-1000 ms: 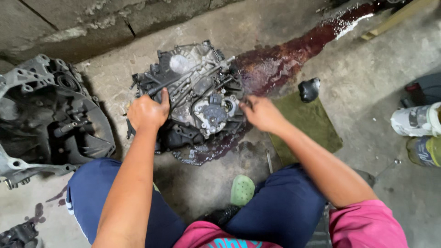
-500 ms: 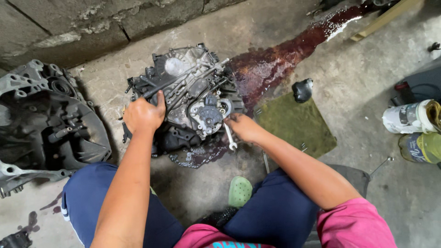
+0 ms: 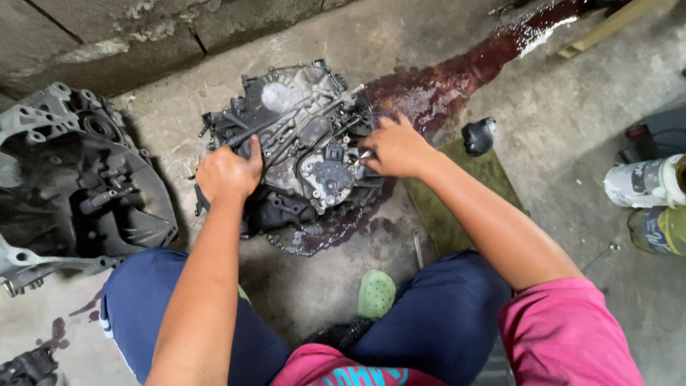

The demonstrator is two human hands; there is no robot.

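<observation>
Gearbox [image 3: 300, 146] sits on the concrete floor [image 3: 557, 100] right in front of the squatting person, just off their knees, in a dark red oil spill [image 3: 443, 82] that runs off to the far right. Left hand [image 3: 227, 171] is closed over the near-left edge of the unit, thumb up against a rod — same brace as a second ago, it hasn't budged. Right hand [image 3: 396, 148] has shifted: it was on the near-right rim, dipped lower holding what looked like a small wrench, and is now up on the right side, fingers spread over the casing with a small metal piece at the fingertips — can't tell if it's gripped or only touched. Reads as working round the fasteners with the unit held steady. Green mat [image 3: 457, 193] and black knob [image 3: 479, 136] lie just right of it; separate housing [image 3: 71, 186] well apart on the left.
</observation>
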